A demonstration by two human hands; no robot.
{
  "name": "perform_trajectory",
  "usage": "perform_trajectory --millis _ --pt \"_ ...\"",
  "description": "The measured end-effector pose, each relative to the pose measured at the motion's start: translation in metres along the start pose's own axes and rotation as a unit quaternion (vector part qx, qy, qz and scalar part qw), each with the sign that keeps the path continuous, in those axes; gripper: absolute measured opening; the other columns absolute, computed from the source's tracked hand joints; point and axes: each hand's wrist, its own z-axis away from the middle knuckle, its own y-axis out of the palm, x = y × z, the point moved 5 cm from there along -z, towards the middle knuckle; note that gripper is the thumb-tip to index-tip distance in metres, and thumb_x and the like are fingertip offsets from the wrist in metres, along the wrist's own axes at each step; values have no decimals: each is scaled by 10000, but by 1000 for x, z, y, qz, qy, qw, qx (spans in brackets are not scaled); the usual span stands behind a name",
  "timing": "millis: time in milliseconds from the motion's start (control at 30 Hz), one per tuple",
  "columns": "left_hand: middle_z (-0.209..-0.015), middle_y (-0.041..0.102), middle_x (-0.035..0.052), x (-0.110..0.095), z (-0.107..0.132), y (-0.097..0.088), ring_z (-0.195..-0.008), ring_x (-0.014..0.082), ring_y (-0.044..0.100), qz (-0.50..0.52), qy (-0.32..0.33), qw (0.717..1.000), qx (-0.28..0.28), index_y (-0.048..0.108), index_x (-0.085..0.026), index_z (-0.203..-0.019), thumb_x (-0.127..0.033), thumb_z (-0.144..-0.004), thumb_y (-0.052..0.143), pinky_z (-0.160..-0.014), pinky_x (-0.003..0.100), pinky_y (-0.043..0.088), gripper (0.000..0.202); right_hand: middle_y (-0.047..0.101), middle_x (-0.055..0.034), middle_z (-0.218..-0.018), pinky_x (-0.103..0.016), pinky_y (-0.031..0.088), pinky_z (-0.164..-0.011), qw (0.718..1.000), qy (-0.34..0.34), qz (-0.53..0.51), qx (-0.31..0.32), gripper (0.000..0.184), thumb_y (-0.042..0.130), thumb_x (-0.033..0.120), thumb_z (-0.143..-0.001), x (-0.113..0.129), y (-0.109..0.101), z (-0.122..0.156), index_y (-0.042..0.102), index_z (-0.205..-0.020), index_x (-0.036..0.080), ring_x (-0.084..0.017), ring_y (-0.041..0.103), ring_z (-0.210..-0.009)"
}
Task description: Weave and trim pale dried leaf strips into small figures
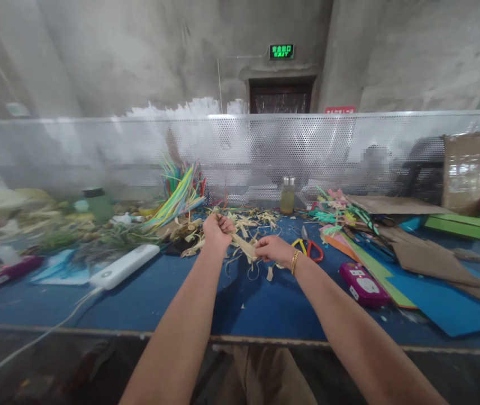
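Observation:
My left hand (pixel 216 232) is closed around one end of a pale tan strip of dried leaf (pixel 242 245), held above the blue table (pixel 261 306). My right hand (pixel 270 250), with a gold bracelet at the wrist, pinches the other end of the same strip. The strip runs slanted between the two hands. More loose tan strips and scraps (pixel 248 218) lie scattered on the table just behind my hands. Red and yellow handled scissors (pixel 309 247) lie right of my right hand.
A white power bank (pixel 125 266) with a cable lies at left. Colourful straws (pixel 181 194) stand behind it, a small glass bottle (pixel 288 196) at the back. At right lie a purple device (pixel 363 285), coloured paper sheets (pixel 446 304) and cardboard. A perforated metal screen (pixel 307 152) backs the table.

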Motion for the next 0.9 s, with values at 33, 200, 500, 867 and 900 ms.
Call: perform_trajectory --millis 33,200,500,867,900 --pt "-463 190 -81 0 0 0 -312 59 222 2 3 1000 2 299 -199 -611 -174 -766 407 -330 164 152 191 600 14 -524 -155 360 -438 1000 0 -1 0 26 611 139 -603 0 0 0 609 -629 143 -47 446 -427" --pt "-484 258 -62 0 2 1 -343 67 291 28 -7 999 15 364 -194 -648 -298 -834 338 -339 168 205 215 600 10 -513 -154 362 -436 1000 10 -1 0 20 602 123 -608 2 -2 0 596 -599 139 -45 443 -418" --pt "-448 220 -97 -1 5 3 -315 28 257 -6 36 999 -5 340 -185 -627 -356 -806 567 -324 144 206 336 597 13 -501 -157 379 -446 1000 10 11 -3 35 606 113 -605 6 -1 2 607 -586 143 -48 444 -414" --pt "-457 258 -98 -5 3 2 -328 20 277 -33 69 997 -5 311 -183 -624 -161 -774 598 -325 133 208 324 588 14 -506 -160 366 -449 999 18 26 -12 23 598 125 -589 3 -6 4 602 -582 147 -63 474 -452" --pt "-458 260 -97 -5 3 3 -331 20 280 -30 69 997 1 312 -183 -624 -164 -780 592 -327 132 211 321 586 15 -506 -163 370 -452 999 17 31 -13 22 597 125 -588 3 -7 5 604 -588 146 -64 473 -453"
